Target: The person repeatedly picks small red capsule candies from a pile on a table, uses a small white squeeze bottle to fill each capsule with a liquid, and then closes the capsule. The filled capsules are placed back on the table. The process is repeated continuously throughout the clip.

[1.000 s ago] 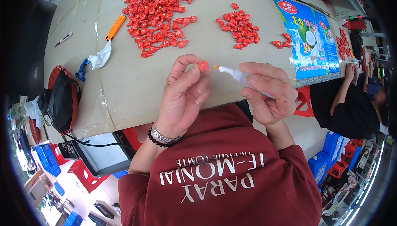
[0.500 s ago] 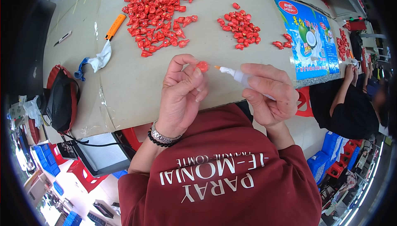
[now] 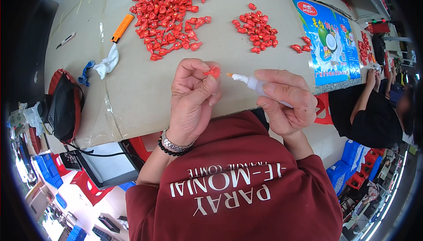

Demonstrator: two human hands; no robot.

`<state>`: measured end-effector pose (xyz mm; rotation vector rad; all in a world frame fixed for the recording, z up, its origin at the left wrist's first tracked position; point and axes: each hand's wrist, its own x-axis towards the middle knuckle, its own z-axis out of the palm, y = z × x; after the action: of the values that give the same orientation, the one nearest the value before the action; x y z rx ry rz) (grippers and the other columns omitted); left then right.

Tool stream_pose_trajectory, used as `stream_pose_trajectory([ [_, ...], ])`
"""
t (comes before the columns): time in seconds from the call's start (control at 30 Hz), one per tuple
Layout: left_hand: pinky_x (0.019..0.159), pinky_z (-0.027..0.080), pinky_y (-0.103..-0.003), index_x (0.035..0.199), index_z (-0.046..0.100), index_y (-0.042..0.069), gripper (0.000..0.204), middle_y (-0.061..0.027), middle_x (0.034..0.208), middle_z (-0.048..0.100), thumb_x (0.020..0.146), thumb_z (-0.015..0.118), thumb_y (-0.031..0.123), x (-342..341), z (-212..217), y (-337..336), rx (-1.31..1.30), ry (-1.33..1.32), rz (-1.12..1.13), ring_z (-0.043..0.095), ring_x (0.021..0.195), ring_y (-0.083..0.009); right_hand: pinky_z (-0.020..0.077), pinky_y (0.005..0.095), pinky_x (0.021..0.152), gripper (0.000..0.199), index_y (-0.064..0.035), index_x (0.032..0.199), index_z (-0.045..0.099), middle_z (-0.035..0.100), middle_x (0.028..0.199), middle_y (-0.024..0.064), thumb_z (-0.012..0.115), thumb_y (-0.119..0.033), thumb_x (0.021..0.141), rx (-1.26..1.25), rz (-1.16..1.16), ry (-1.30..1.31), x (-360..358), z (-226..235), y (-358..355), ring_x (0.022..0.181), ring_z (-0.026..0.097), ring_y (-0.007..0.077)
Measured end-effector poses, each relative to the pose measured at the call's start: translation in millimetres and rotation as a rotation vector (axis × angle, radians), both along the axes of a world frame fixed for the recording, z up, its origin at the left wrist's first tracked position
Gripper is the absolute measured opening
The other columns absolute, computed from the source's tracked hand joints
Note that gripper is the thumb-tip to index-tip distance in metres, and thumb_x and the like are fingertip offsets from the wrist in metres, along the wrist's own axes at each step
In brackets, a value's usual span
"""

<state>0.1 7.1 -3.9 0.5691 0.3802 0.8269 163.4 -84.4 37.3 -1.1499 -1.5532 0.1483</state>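
Note:
Between the thumb and fingers of my left hand (image 3: 194,93) is a small red plastic piece (image 3: 213,72). My right hand (image 3: 288,100) grips a whitish squeeze bottle (image 3: 255,84) whose neck is wrapped in white. Its thin orange tip (image 3: 229,75) points left at the red piece, a short gap away from it. Beyond my hands lies a large pile of small red pieces (image 3: 165,14) on the grey table (image 3: 132,95). A smaller pile of red pieces (image 3: 255,29) sits to its right, and a few red pieces (image 3: 302,46) lie farther right.
On the left are an orange box cutter (image 3: 122,28), a white cloth (image 3: 107,62), a blue band (image 3: 86,73), a pen-like tool (image 3: 66,40) and a black-and-red bag (image 3: 67,104). A blue printed sheet (image 3: 328,40) covers the right side, where another person (image 3: 368,109) works.
The red piece has turned slightly in my left fingers. My right hand has drawn the bottle's tip back a little and lowered it slightly, changing the gap only a bit.

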Motion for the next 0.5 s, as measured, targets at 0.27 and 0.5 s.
stream_pose_trajectory([
  [0.27,0.051,0.034,-0.020,0.100,0.051,0.012,0.019,-0.0050,0.099,0.057,0.088,0.061,0.003,-1.0,2.5,0.5,-0.015,0.001,0.011,0.041,0.062,-0.0066,0.0515,0.0283,0.064,0.026,0.0000,0.098,0.055,0.064,0.100,0.0235,0.072,-0.009,0.081,-0.003,-0.023,-0.039,0.5,1.9,2.4,0.081,0.064,0.0225],
  [0.5,0.051,0.035,-0.021,0.104,0.052,0.012,0.022,-0.0060,0.099,0.056,0.087,0.063,0.004,-3.9,-5.2,4.9,-0.092,-0.127,-0.060,0.042,0.065,-0.0081,0.0471,0.0274,0.061,0.036,-0.0004,0.108,0.048,0.053,0.109,0.0167,0.063,0.004,0.076,-0.121,-0.060,0.719,12.5,2.5,13.3,0.071,0.057,0.0172],
])
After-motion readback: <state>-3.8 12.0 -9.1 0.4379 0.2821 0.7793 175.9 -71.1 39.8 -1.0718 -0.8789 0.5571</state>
